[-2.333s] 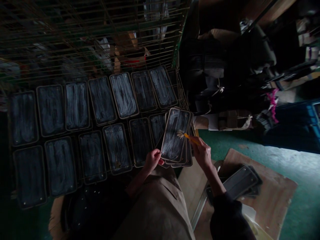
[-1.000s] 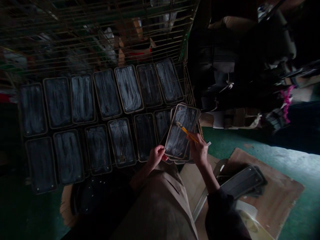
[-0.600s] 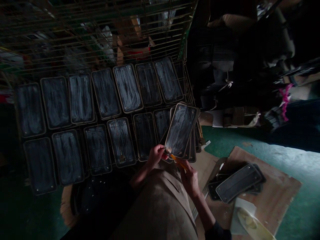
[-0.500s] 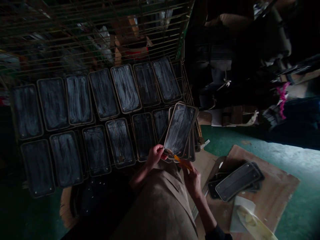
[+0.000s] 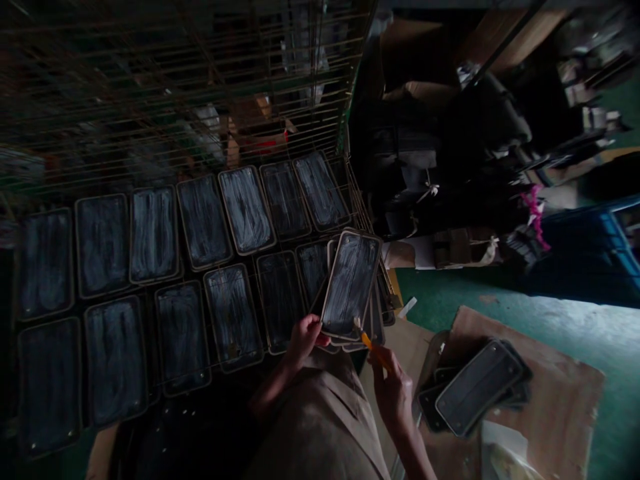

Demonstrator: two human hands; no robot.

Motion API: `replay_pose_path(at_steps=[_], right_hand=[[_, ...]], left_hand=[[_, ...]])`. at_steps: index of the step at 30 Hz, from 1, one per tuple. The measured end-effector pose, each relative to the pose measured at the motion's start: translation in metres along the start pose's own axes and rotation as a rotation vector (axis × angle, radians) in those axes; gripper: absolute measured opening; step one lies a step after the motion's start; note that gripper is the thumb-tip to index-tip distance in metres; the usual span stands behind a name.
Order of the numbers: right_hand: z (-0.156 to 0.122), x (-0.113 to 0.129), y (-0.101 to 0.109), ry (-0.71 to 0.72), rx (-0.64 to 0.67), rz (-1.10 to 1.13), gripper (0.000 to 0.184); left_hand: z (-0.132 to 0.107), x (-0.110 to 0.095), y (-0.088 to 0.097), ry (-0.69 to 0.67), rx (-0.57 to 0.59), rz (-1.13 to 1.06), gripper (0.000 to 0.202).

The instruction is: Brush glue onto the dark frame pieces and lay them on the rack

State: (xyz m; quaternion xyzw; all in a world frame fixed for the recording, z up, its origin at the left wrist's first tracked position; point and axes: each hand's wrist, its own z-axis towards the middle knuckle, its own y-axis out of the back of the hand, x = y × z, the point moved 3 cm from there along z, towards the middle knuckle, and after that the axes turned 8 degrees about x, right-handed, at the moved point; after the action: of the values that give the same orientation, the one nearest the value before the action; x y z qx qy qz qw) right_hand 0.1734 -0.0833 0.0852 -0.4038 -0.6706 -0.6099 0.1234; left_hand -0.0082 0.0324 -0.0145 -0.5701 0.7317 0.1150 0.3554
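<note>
My left hand pinches the lower left corner of a dark rectangular panel with rounded corners and a pale rim. Whitish streaks cover the panel's face, and it rests on a stack of similar panels. In my right hand is a small brush with an orange handle. Its pale tip touches the panel near the bottom edge, right of the middle. My right fingers are closed round the handle. Two rows of streaked panels lie to the left on a wire rack.
A wire mesh rises behind the rows. At the right, a wooden board carries a pile of dark panels and a pale sheet. Dark bundles and a blue crate stand farther back on the green floor.
The brush tip has moved right along the panel's lower edge, away from the left corner. My left hand keeps its hold. The whole view has shifted, with the rack now lower in the picture.
</note>
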Motion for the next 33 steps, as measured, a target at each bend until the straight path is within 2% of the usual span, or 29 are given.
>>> replay_pose_path(at_steps=[3,5,8,12,15,17,20,23,25,27,29,31,33], right_hand=[[-0.003,0.004,0.006,-0.012,0.060,0.046,0.020],[0.009,0.009,0.016,-0.024,0.049,0.070,0.020],[0.048,0.019,0.036,0.022,-0.065,0.062,0.021],[0.119,0.031,0.055,0.157,-0.241,-0.006,0.023],[0.164,0.033,0.057,0.216,-0.257,-0.071,0.027],[0.179,0.031,0.052,0.217,-0.238,-0.124,0.027],[0.173,0.027,0.040,0.205,-0.169,-0.160,0.026],[0.142,0.026,0.030,0.191,-0.072,-0.075,0.024],[0.121,0.026,0.031,0.153,-0.060,0.023,0.023],[0.105,0.023,0.041,0.110,-0.125,0.083,0.026],[0.097,0.018,0.056,0.085,-0.262,0.108,0.031],[0.094,0.010,0.073,0.072,-0.405,0.159,0.039],[0.095,0.004,0.089,0.053,-0.488,0.172,0.047]], left_hand=[[0.000,0.002,0.000,-0.013,0.002,-0.019,0.032],[0.000,0.003,0.000,-0.024,-0.002,-0.011,0.035],[0.001,0.005,0.000,-0.051,-0.012,0.000,0.039],[0.003,0.009,0.000,-0.068,-0.010,-0.004,0.042],[0.005,0.012,0.001,-0.081,-0.024,0.000,0.043],[0.005,0.014,0.001,-0.078,-0.029,0.009,0.042],[0.005,0.014,0.000,-0.068,-0.024,0.023,0.039],[0.003,0.013,-0.002,-0.063,-0.008,-0.003,0.040],[0.002,0.011,-0.004,-0.058,0.022,-0.034,0.046],[-0.002,0.003,-0.006,-0.065,0.084,-0.059,0.051],[-0.008,-0.009,-0.008,-0.080,0.163,-0.083,0.055],[-0.017,-0.027,-0.009,-0.100,0.250,-0.104,0.057],[-0.028,-0.049,-0.008,-0.122,0.313,-0.114,0.056]])
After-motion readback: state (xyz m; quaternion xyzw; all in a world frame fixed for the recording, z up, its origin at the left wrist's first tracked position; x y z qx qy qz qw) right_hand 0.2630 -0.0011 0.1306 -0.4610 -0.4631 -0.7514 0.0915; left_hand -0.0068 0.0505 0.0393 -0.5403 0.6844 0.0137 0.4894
